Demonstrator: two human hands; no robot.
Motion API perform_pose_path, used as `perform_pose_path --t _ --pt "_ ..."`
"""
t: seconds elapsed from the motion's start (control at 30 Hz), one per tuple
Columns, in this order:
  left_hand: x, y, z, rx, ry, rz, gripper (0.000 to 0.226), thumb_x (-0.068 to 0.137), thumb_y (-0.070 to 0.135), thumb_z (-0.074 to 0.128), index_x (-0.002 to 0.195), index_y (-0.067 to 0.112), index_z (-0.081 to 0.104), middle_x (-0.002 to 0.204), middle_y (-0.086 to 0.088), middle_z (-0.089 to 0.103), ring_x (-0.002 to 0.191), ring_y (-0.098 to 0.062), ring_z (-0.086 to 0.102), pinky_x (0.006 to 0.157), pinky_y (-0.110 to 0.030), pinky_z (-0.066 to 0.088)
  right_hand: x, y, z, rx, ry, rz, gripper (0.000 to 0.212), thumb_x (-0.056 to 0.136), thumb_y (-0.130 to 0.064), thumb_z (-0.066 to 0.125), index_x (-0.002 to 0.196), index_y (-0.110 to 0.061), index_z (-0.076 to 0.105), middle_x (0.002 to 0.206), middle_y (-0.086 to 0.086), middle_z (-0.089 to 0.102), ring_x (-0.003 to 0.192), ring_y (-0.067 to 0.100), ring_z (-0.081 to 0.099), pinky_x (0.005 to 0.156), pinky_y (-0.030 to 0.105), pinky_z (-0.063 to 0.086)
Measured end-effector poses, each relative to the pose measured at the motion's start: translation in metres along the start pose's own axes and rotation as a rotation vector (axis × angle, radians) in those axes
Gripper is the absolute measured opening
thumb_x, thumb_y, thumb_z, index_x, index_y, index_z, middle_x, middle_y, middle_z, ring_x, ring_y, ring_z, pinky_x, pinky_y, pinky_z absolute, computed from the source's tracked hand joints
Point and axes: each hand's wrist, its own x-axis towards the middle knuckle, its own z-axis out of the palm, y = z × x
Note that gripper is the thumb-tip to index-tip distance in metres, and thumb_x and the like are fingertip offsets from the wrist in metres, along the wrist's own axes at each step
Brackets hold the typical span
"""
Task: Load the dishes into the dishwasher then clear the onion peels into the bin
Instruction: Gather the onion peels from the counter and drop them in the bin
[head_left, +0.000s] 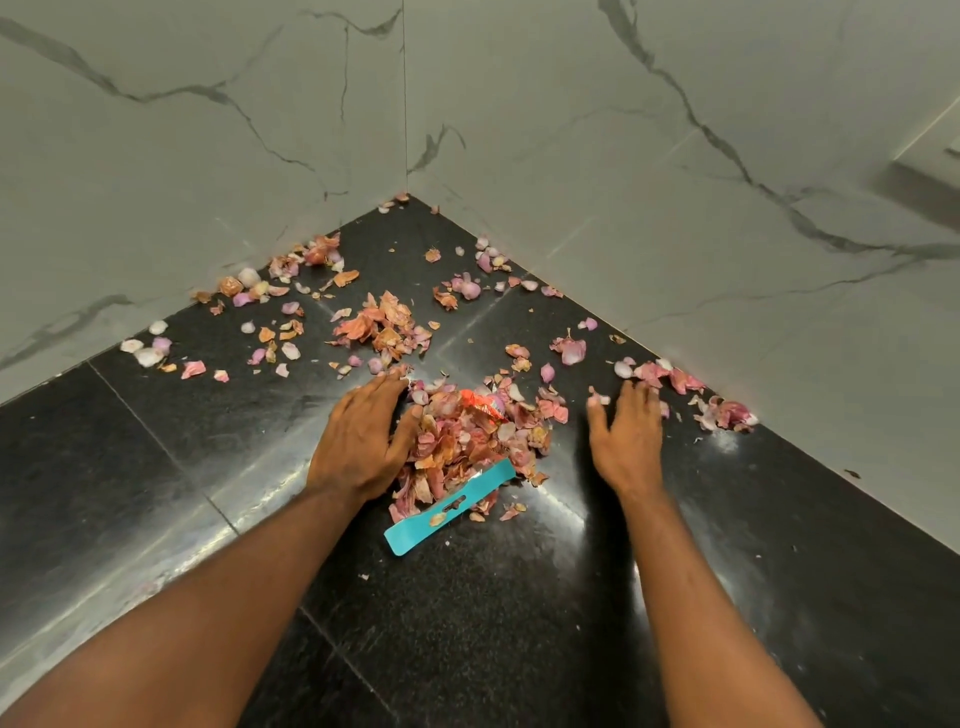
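From the head camera, both bare hands lie flat on a black polished worktop (156, 493) that runs into a corner of grey marble wall (623, 156). Onion peels are strewn across the whole corner, with the biggest pile (467, 441) heaped between the hands.

The left hand (358, 441) presses against the pile's left side, its fingers (387, 387) straight and close together and the thumb dug into the edge of the heap, clamped on nothing. The right hand (626, 436) rests palm down just right of the pile, fingers spread a little and gripping nothing, its tips touching loose peels along the right wall (670, 376).

A teal card strip (452, 506) pokes out from under the pile's near edge, and a bit of orange wrapper (483, 405) shows on top. A smaller heap (382, 330) sits further back, and thin scatterings trail along both walls. No bin or dishwasher is in sight.

The peels look dry, papery and feather-light, so I judge they will flutter off and slide on the glossy stone rather than be pinched. Best to rake them together with flat palms, then scoop from both sides with cupped hands.
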Motion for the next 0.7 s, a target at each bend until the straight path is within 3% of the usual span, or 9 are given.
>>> perform_pose_path --t 0.07,0.13,0.2,0.27,0.37,0.47,0.53,0.63,0.7 --pt "-0.001 0.000 0.000 0.002 -0.001 -0.003 0.069 0.105 0.067 0.018 0.158 0.027 0.035 0.164 -0.005 0.040 0.152 -0.021 0.034 0.126 -0.049 0.024 -0.019 -0.012 0.006 0.108 -0.101 -0.112 0.063 0.109 -0.047 0.041 0.164 -0.021 0.025 0.170 0.001 0.024 0.157 0.020 0.020 0.127 0.045 0.018" --pt "-0.001 0.000 0.000 0.000 -0.003 -0.002 0.069 0.104 0.067 0.018 0.158 0.027 0.035 0.164 -0.005 0.039 0.153 -0.021 0.033 0.126 -0.048 0.023 -0.039 -0.031 0.006 0.340 -0.187 -0.231 0.050 0.110 -0.037 0.047 0.159 -0.029 0.039 0.155 -0.011 0.044 0.140 0.006 0.045 0.118 0.033 0.035" --pt "-0.001 0.000 0.000 0.000 -0.002 -0.003 0.069 0.104 0.067 0.018 0.158 0.027 0.035 0.164 -0.006 0.039 0.153 -0.022 0.033 0.126 -0.048 0.022 -0.050 -0.038 0.005 0.425 -0.078 -0.389 0.039 0.107 -0.022 0.055 0.145 -0.025 0.059 0.137 -0.012 0.061 0.120 -0.002 0.060 0.105 0.028 0.052" --pt "-0.002 0.000 0.000 0.000 -0.001 -0.008 0.070 0.104 0.067 0.017 0.158 0.027 0.035 0.164 -0.006 0.039 0.152 -0.023 0.034 0.126 -0.048 0.022 -0.045 -0.031 0.006 0.393 0.159 -0.455 0.033 0.100 -0.010 0.058 0.130 -0.018 0.071 0.129 -0.006 0.069 0.120 0.004 0.063 0.104 0.033 0.055" --pt "-0.001 0.001 -0.001 0.005 -0.007 -0.008 0.072 0.103 0.068 0.016 0.158 0.026 0.035 0.164 -0.007 0.040 0.152 -0.023 0.035 0.125 -0.049 0.023 -0.019 -0.010 -0.003 0.248 0.294 -0.201 0.041 0.101 -0.020 0.058 0.143 -0.017 0.060 0.151 0.006 0.055 0.145 0.021 0.045 0.121 0.049 0.038" --pt "-0.001 -0.001 0.000 0.010 -0.007 -0.002 0.073 0.103 0.069 0.015 0.157 0.025 0.036 0.163 -0.007 0.041 0.151 -0.024 0.037 0.125 -0.051 0.026 -0.002 0.013 -0.010 -0.038 0.020 0.130 0.076 0.106 -0.055 0.042 0.165 -0.012 0.019 0.173 0.015 0.007 0.161 0.031 0.006 0.130 0.051 0.007" --pt "0.000 -0.002 0.001 0.017 -0.004 0.003 0.073 0.103 0.069 0.015 0.157 0.025 0.037 0.161 -0.008 0.043 0.150 -0.025 0.038 0.124 -0.051 0.028 -0.011 0.015 -0.006 -0.074 -0.127 0.007 0.074 0.108 -0.057 0.031 0.166 -0.014 0.011 0.173 0.011 0.001 0.161 0.027 0.000 0.129 0.046 0.000" --pt "0.003 -0.002 0.003 0.016 -0.004 0.011 0.071 0.103 0.068 0.015 0.156 0.026 0.037 0.160 -0.008 0.046 0.147 -0.024 0.041 0.122 -0.052 0.031 -0.034 0.005 -0.007 0.275 -0.298 -0.265 0.047 0.112 -0.041 0.038 0.158 -0.029 0.042 0.164 -0.006 0.037 0.154 0.010 0.029 0.128 0.039 0.023" --pt "0.003 -0.002 0.004 0.016 -0.009 0.010 0.072 0.103 0.069 0.015 0.157 0.026 0.036 0.160 -0.007 0.045 0.147 -0.024 0.041 0.122 -0.053 0.031 -0.039 0.004 -0.015 0.531 -0.207 -0.226 0.035 0.111 -0.037 0.045 0.140 -0.031 0.063 0.141 -0.013 0.063 0.131 -0.003 0.054 0.111 0.028 0.045"
